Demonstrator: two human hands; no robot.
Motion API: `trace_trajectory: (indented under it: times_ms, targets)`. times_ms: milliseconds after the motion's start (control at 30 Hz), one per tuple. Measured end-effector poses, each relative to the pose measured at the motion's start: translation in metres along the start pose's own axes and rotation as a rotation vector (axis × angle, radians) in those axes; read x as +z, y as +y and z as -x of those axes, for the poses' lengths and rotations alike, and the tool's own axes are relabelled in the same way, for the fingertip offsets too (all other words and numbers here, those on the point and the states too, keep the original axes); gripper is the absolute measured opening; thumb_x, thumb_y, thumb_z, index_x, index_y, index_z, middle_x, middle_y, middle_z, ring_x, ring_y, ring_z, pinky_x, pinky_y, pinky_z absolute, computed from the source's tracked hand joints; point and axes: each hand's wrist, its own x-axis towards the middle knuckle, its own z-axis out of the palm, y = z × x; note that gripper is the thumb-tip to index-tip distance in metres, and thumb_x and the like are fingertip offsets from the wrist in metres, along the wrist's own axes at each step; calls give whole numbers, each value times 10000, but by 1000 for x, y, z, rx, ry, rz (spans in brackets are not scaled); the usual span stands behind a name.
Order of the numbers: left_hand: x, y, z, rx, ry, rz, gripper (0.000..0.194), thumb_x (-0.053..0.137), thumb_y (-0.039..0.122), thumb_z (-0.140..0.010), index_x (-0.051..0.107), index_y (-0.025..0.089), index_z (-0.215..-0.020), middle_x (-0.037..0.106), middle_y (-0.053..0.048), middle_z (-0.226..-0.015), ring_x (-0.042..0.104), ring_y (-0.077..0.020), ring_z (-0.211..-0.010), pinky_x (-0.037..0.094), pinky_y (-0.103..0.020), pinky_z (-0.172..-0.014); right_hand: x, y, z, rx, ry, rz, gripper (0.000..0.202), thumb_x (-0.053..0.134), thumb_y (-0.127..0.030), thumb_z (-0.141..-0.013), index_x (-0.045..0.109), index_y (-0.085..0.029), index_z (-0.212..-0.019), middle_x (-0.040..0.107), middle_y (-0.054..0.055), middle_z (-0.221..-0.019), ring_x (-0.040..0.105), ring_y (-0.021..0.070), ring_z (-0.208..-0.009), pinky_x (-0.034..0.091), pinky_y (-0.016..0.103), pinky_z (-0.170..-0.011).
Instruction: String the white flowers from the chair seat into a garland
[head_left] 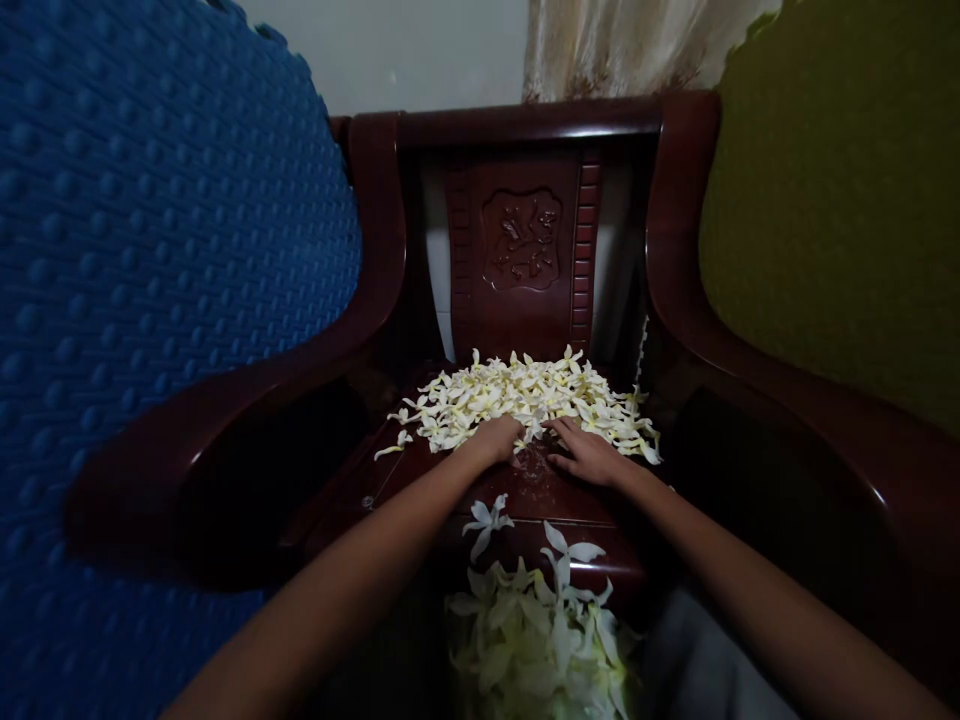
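Note:
A wide heap of white flowers [487,390] with pale yellow centres lies on the dark red wooden seat [420,490] of a carved chair. My left hand [498,438] is at the front edge of the heap with its fingers curled in. Whatever it may hold is hidden. Just to its right, my right hand [589,452] has its fingers apart, their tips touching the nearest flowers. Closer to me, a second pile of white flowers [540,640] rises below the seat's front edge, and what holds it is too dark to make out. A single flower [487,525] lies between the two piles.
The chair's curved left armrest [247,400] and right armrest [780,390] flank my arms. A blue bumpy foam mat [150,230] stands on the left, an olive green mat [840,200] on the right. Behind is the carved backrest [523,240], with a curtain [622,45] above.

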Motion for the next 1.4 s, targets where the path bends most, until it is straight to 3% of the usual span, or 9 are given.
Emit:
trace_trajectory:
  times_ms: [233,467,600,733,867,967,1067,1267,1400]
  targets:
    - [-20,19,4,172,-9,221,53,629,145,-601,614,153,-651,536,23,-589,503,-145,-622,400,-234,-621,-19,3,3,12,164,-315,562,524,-410,-889,371,-159,-1368,570,135,-1190,581,238,-1010,450,362,-865]
    - [-29,39,21,222,-27,489,272,644,376,-691,583,142,-815,578,-20,-742,587,-159,-673,478,-271,-637,-23,-14,-4,-5,180,-692,510,531,-550,-841,555,-134,-1135,649,41,-761,550,123,-504,462,253,-483]
    - [-33,56,29,194,23,569,372,641,487,-732,607,145,-876,593,-28,-800,588,-151,-715,485,-257,-650,-30,-25,-2,-40,260,-761,431,501,-525,-864,599,-131,-1010,610,18,-677,539,124,-512,438,241,-494]
    - [-37,70,31,238,221,582,348,723,457,-673,652,138,-792,621,-29,-766,573,-157,-730,476,-257,-689,-34,-34,2,-91,313,-734,345,554,-475,-853,627,-147,-774,594,9,-629,524,129,-554,407,242,-551]
    - [-38,74,31,247,352,557,312,754,409,-642,630,141,-744,603,-16,-737,555,-150,-717,466,-248,-681,-37,-41,4,-83,374,-765,328,595,-474,-829,645,-152,-868,601,10,-714,511,125,-594,400,234,-563]
    - [-36,75,32,225,429,565,322,714,436,-678,608,150,-781,592,-16,-770,544,-141,-652,450,-235,-567,-39,-46,3,-84,294,-923,397,601,-529,-807,648,-158,-937,619,24,-807,530,120,-584,418,233,-534]
    - [-34,80,34,221,500,552,307,690,437,-700,607,146,-747,591,-21,-753,553,-149,-675,448,-234,-579,-39,-50,3,-118,175,-995,438,593,-574,-791,642,-141,-743,610,17,-679,524,120,-514,414,243,-509]
    - [-42,90,39,258,550,484,268,645,409,-756,669,144,-727,647,-36,-724,583,-169,-723,452,-262,-700,-39,-63,6,-149,176,-912,447,581,-561,-795,548,-162,-597,554,-6,-550,481,114,-481,361,241,-505]
    - [-47,88,42,255,521,462,183,675,309,-707,712,141,-769,706,-66,-808,621,-191,-772,464,-280,-741,-35,-81,12,-210,316,-759,408,516,-448,-864,448,-183,-561,408,-42,-517,383,104,-509,286,240,-509]
